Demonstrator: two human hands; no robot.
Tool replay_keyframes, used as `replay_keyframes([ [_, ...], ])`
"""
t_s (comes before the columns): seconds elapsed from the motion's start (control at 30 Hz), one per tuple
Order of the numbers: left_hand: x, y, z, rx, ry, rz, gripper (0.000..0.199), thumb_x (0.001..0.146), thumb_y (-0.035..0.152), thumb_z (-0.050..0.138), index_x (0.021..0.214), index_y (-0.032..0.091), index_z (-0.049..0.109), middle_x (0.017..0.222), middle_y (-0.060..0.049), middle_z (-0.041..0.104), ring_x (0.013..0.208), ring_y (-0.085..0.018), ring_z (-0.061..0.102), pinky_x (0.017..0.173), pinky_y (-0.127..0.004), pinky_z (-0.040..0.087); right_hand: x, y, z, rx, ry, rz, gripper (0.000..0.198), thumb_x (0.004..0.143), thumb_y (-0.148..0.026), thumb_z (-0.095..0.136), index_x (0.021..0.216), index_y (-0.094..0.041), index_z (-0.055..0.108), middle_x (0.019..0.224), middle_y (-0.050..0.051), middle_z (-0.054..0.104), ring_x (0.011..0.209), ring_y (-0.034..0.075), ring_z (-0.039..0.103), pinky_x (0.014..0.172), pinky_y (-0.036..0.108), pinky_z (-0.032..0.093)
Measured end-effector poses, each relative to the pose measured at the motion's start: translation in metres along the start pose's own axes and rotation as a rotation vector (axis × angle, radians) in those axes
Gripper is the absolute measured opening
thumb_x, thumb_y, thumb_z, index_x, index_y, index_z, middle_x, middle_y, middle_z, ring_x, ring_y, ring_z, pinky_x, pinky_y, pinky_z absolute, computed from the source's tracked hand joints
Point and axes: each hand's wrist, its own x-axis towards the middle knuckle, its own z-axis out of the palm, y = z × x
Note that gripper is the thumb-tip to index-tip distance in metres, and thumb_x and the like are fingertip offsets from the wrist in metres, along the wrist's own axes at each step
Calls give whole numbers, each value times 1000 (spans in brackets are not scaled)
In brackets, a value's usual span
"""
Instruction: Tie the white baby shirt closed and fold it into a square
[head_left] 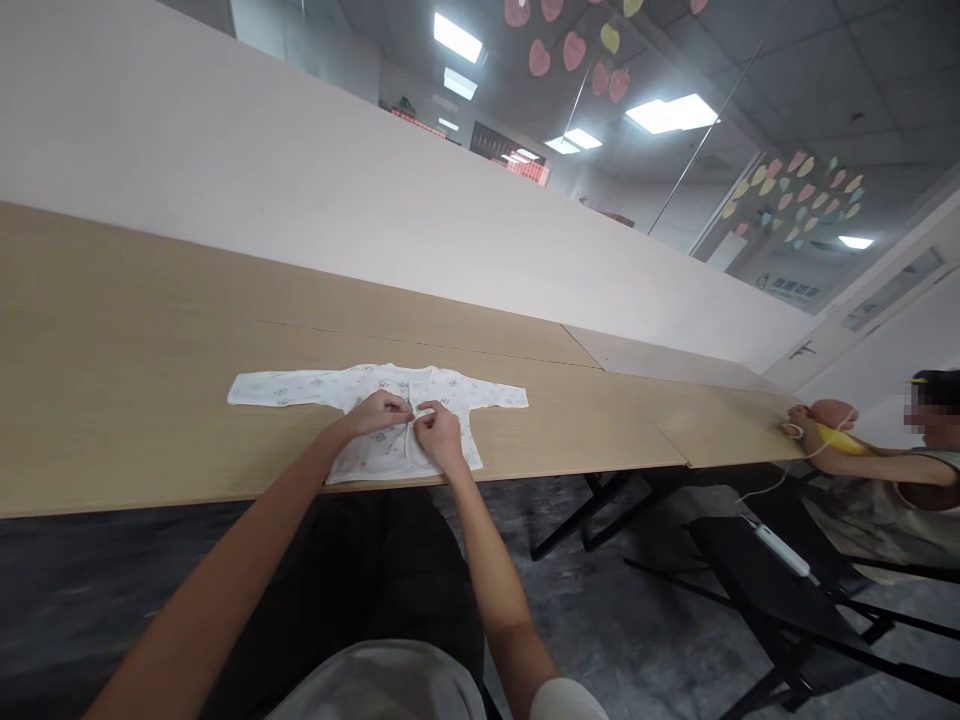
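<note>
A small white long-sleeved baby shirt (360, 465) with a faint print lies spread flat on the table, its sleeves stretched out to both sides. My left hand (379, 411) rests over the middle of its front, thumb and fingers pinched on the cloth at the front opening. Just to the right, my right hand (439, 434) pinches the same opening from the other side. The fingertips of both hands nearly meet there. Whatever small fastening may lie between them is too small to make out. The shirt's hem reaches the table's near edge.
The long wooden table (135, 380) runs along a white partition wall (300, 210) with glass above. At the far right sits another person (892, 475), holding something yellow and reddish. A black folding chair (757, 575) carries a white power strip (782, 550) with a cable.
</note>
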Motion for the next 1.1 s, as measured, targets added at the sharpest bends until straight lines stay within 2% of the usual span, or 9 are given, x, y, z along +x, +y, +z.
replay_keyframes([
  [0.2,1,-3,1,27,-12,38,33,72,49,63,69,17,72,69,-4,67,67,-17,57,62,-26,44,-1,-2,3,30,11,21,34,77,-6,58,106,-22,64,78,-1,72,81,16,69,81,26,50],
  [0.5,0,-1,0,39,15,36,34,71,50,62,70,18,73,70,-6,69,69,-19,60,65,-28,46,2,0,4,55,15,25,32,76,-4,59,102,-22,65,71,-2,71,79,18,70,82,27,50],
  [0.77,-1,0,-1,70,40,56,30,72,47,62,71,19,74,73,-5,71,72,-19,61,68,-28,46,0,-3,8,97,19,36,23,81,-11,66,101,-22,65,78,0,74,83,17,72,84,27,51],
  [1.1,-1,1,1,101,111,130,27,73,43,63,69,19,74,72,-5,70,70,-17,61,68,-28,46,5,-3,6,70,24,32,21,79,-11,68,99,-20,68,73,-2,73,76,15,71,75,23,51],
])
